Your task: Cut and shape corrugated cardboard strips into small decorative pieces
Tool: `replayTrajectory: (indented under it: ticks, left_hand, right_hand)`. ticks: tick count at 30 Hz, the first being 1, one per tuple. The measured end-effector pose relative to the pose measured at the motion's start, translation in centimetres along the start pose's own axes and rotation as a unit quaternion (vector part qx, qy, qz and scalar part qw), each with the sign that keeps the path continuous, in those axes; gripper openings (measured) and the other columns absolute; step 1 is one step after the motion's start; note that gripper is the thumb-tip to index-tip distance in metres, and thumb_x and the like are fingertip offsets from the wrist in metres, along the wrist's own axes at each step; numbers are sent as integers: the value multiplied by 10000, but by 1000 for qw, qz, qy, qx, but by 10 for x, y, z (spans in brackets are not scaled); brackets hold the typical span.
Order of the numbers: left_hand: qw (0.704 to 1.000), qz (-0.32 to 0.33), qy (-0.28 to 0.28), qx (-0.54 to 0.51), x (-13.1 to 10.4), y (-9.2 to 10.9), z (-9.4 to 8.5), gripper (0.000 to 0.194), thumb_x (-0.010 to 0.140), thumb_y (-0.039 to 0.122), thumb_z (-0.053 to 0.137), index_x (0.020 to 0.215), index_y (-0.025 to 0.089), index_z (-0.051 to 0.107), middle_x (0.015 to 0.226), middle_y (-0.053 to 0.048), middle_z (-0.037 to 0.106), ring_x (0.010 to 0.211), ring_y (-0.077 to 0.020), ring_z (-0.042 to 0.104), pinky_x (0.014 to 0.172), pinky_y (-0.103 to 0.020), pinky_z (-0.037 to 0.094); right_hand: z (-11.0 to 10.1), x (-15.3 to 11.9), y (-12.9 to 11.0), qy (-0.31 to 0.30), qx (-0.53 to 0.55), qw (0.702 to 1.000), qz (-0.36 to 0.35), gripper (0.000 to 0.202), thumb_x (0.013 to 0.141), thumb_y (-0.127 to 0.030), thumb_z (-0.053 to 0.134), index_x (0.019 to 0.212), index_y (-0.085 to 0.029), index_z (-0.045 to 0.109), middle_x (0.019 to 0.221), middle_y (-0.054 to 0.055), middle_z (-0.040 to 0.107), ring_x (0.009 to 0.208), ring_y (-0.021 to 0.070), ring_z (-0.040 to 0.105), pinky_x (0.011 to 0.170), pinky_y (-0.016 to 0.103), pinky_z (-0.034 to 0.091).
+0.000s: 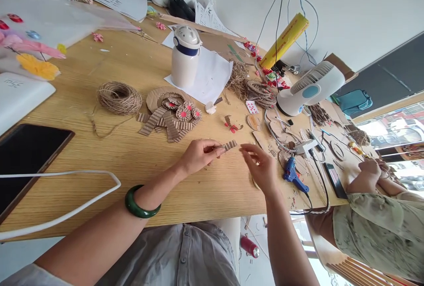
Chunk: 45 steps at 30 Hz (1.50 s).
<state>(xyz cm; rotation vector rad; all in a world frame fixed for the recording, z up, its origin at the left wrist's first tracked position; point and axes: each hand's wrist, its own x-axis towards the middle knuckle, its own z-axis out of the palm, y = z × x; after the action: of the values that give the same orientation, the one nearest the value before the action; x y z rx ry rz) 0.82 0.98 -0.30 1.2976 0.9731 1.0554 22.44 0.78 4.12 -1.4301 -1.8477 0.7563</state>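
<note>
My left hand (pixel 202 155) is closed, pinching a short strip of corrugated cardboard (pixel 231 145) whose ridged end points right. Just beyond that end is my right hand (pixel 260 166), its fingers bent and a gap showing between them and the thumb; I see nothing held in it. Behind my hands lies a cardboard wreath (pixel 153 99) with corrugated ribbon tails (pixel 170 127) and red-centred rolled cardboard flowers (pixel 183 112). A coil of twine (pixel 119 97) sits to its left. A blue glue gun (pixel 294 176) rests right of my right hand.
A white bottle (pixel 184 60) stands on paper behind the wreath. At right are a white fan (pixel 311 87), cardboard scraps, cables and a power strip (pixel 305 146). A tablet (pixel 29 158) and a white cable lie left. Another person's hands (pixel 371 173) work at far right.
</note>
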Motion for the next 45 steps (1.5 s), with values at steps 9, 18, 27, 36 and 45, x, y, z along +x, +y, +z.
replayTrajectory:
  ticks: [9,18,27,36,45]
  left_hand:
    - [995,-53,18,-78,2,8,-2,330,802,424,652,622,147,645,599,-1,580,428,-61,411,409,-198,394]
    - [994,-72,15,-76,2,8,-3,344,815,402,629,580,151,625,573,-5,571,418,-57,394,402,-202,346]
    - [992,-98,8,-85,3,7,1,339,818,391,620,574,157,598,570,-3,576,428,-70,414,402,-213,352]
    - [991,-95,0,-95,4,3,-2,334,856,367,595,611,141,592,599,4,562,448,-54,401,414,-192,344]
    - [991,-105,3,-85,1,2,-1,299,845,375,613,664,137,624,584,22,542,454,-49,392,423,-181,321]
  right_hand:
    - [-47,-59,57,11,-400,915,51,421,881,-361,540,1268,-212,614,1239,136,659,1081,330,604,911,482,500]
    - [-58,-40,54,0,-166,974,152,504,719,-316,684,1210,-202,670,1145,125,673,983,306,646,898,498,512]
    - [-8,-55,21,-176,514,824,162,722,626,-659,764,1228,-276,650,938,73,635,778,225,630,756,419,571]
    - [-3,-58,-3,-277,421,857,111,723,739,-695,675,1236,-173,623,928,76,565,928,247,553,1024,507,440]
    - [-7,-59,-2,-290,393,864,119,718,775,-694,635,1248,-154,612,943,84,548,914,243,523,982,493,460]
